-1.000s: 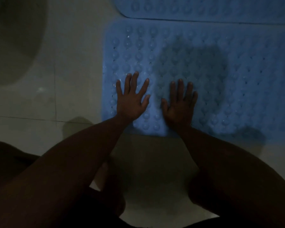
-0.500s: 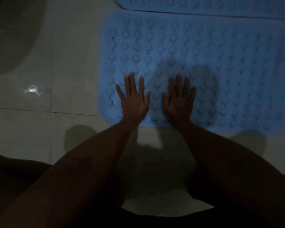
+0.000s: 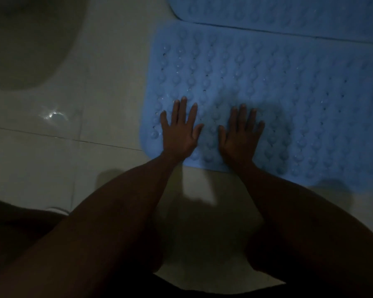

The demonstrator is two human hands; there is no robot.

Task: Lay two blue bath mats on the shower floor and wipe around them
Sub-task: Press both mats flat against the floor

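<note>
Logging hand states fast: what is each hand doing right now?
Left hand: open, flat on the near blue bath mat.
Right hand: open, flat on the same mat.

Near blue rubber bath mat [image 3: 289, 100] with rounded corners, lying flat on the pale tiled floor; its surface carries regular rows of raised bumps interspersed with small drain holes. Its left edge and near-left corner are fully visible, while its right side runs out of view. Both palms press flat on its near-left portion, fingers spread. A second blue bath mat [image 3: 289, 14] of the same bumped texture lies flat beyond it, at the top of the view. The far long edge of the near mat runs alongside the second mat's near edge; whether they touch or overlap cannot be told in the dim light.
</note>
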